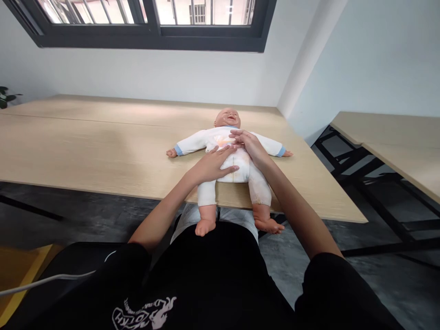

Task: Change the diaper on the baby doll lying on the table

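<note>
Doll (241, 173) lies face up on the tabletop (103, 151), long axis running away from us, head pointing toward the window (213, 39), two feet jutting past the near edge; we see one doll, with our left hand (215, 164) and right hand (252, 145), two in all, laid unclenched on its torso

Doll (243, 166) partly hidden under left hand (213, 164) and right hand (253, 146), window (153, 33) cropped above, plant (9, 97) cropped left

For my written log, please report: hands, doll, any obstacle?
Left hand and right hand open, resting on doll's clothed front. Doll face up on table, arms spread, feet past near edge. No obstacle seen between hands and doll.
</note>
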A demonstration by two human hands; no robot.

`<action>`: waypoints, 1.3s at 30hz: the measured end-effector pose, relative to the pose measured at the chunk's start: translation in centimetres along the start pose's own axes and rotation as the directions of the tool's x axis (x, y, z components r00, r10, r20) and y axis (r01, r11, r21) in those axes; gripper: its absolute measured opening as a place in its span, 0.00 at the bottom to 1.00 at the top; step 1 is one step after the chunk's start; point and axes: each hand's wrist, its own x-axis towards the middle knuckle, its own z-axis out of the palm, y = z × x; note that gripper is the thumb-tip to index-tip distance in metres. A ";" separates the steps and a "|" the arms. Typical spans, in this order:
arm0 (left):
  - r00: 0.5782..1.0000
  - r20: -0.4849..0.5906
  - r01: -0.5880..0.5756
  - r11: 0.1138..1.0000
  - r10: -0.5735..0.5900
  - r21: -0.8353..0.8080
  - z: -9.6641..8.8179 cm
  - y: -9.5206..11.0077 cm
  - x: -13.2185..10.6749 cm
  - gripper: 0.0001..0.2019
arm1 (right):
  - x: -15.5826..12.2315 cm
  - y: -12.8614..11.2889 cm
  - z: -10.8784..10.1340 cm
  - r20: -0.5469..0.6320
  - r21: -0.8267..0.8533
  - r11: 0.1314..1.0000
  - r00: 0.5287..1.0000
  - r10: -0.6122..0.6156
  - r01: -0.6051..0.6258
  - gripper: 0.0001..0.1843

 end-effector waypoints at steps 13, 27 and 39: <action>0.883 -0.445 -0.019 0.936 -0.149 -0.351 0.7 -1.0 -4.1 0.07 | -9.5 0.0 -4.0 -0.001 -0.627 0.730 0.937 -0.349 0.271 0.12; 0.858 -0.456 0.012 0.895 -0.238 -0.445 1.3 -0.3 -4.4 0.05 | -12.3 0.8 -2.5 0.012 -0.852 0.477 0.921 -0.390 0.213 0.04; 0.914 -0.308 0.228 0.962 -0.265 -0.152 1.1 2.3 -5.2 0.07 | -13.5 0.3 -1.7 0.029 -0.903 0.399 0.948 -0.316 0.160 0.05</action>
